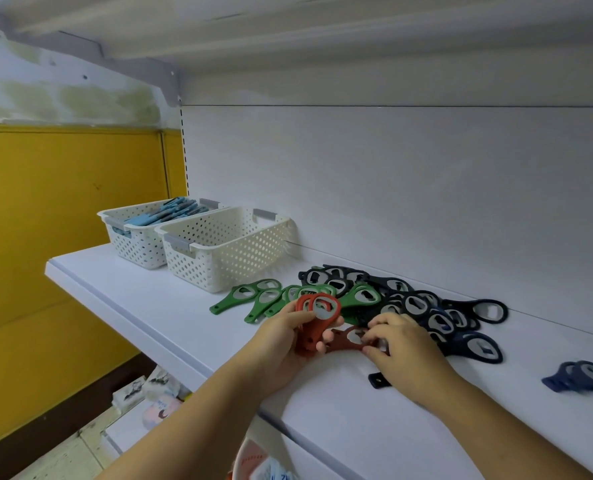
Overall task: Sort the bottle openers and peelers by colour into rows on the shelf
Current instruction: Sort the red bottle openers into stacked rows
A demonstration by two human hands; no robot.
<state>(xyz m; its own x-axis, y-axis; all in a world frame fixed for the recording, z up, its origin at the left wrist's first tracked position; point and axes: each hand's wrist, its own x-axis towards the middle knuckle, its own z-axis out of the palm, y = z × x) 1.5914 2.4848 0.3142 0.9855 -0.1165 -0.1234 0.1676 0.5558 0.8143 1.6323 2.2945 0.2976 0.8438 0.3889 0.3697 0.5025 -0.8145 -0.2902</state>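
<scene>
— What is closest to us?

— Two bare forearms reaching up from below onto a white shelf (142,306). The left hand (284,337) is curled around a stack of red bottle openers (317,311), held upright off the shelf with the metal rings on top and the handles down in the palm.

— And the other hand?

— The right hand (404,356) is palm down just beside it, fingers bent. Its thumb and fingertips pinch a single red bottle opener (347,339) that lies flat on the shelf between the two hands. A dark handle (378,380) pokes out from under the wrist.

— Where are the rest of the openers?

— Just beyond the hands. A group of green bottle openers (263,299) lies fanned out on the left, handles pointing toward the shelf's front edge. To their right is a loose pile of navy bottle openers (412,301), overlapping in all directions. Well apart, near the right edge, a few blue bottle openers (586,377) lie together.

— Anything further back?

— Two white perforated baskets stand side by side on the shelf's left end. I cannot see into the nearer basket (225,251). The farther basket (132,237) holds pale blue items (170,211), too small to identify. Behind everything is a white back panel (392,185), with a yellow wall (63,237) to the left.
</scene>
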